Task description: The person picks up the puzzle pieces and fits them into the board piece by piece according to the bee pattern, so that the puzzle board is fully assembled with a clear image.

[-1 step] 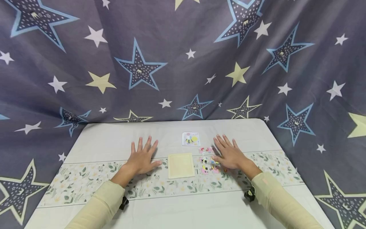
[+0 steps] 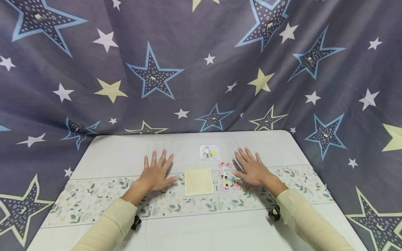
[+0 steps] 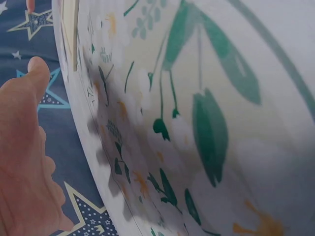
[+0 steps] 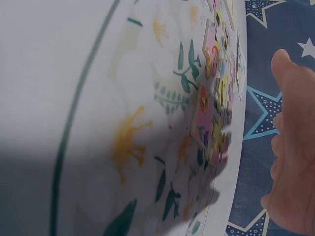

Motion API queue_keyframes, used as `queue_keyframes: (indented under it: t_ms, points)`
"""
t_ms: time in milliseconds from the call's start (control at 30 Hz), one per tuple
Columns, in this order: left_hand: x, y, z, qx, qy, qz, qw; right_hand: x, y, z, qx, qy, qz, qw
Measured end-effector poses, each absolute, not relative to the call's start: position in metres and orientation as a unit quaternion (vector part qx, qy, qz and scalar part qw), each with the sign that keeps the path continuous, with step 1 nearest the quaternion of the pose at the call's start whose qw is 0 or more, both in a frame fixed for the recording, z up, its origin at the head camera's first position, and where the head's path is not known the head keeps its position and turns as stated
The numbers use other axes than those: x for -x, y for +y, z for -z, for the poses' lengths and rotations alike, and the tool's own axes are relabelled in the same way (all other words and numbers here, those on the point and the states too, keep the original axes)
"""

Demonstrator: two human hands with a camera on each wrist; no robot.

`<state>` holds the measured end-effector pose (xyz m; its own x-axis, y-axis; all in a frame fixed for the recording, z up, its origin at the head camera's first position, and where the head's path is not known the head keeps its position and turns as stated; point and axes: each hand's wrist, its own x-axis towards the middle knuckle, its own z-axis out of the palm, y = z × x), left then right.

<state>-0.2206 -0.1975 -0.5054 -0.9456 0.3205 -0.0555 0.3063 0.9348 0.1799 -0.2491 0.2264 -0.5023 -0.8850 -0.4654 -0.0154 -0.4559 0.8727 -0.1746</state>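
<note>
Palm down and fingers spread, my left hand point(image 2: 156, 175) hovers left of a shallow pale wooden puzzle tray point(image 2: 199, 182) and holds nothing. My right hand point(image 2: 254, 170) is spread the same way, over the right edge of several loose jigsaw pieces point(image 2: 225, 186), partly hiding some from the head view. The pieces show pink, yellow and black printing. In the right wrist view they lie flat on the cloth, with a gap below the hand. Behind the tray lies a square picture card point(image 2: 209, 153) with a bee and a yellow round shape.
The table has a white cloth point(image 2: 201, 230) with a floral band point(image 2: 100, 195) across it. A dark curtain point(image 2: 188, 28) with stars hangs behind and at both sides. Dark wrist devices point(image 2: 274, 212) sit under the sleeves.
</note>
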Motion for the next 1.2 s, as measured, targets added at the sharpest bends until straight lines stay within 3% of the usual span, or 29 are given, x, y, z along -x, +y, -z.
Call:
queue_keyframes:
  t_ms: [467, 967, 1200]
  points:
    - [0.215, -0.197, 0.504, -0.183, 0.978, -0.098, 0.039, 0.253, 0.226, 0.502, 0.245, 0.964, 0.101, 0.023]
    - [0.202, -0.189, 0.515, -0.281, 0.944, -0.162, 0.059, 0.278, 0.213, 0.511, 0.285, 0.937, 0.202, -0.021]
    - [0.199, -0.178, 0.523, -0.319, 0.933, -0.157, 0.053, 0.286, 0.201, 0.518, 0.301, 0.931, 0.207, 0.000]
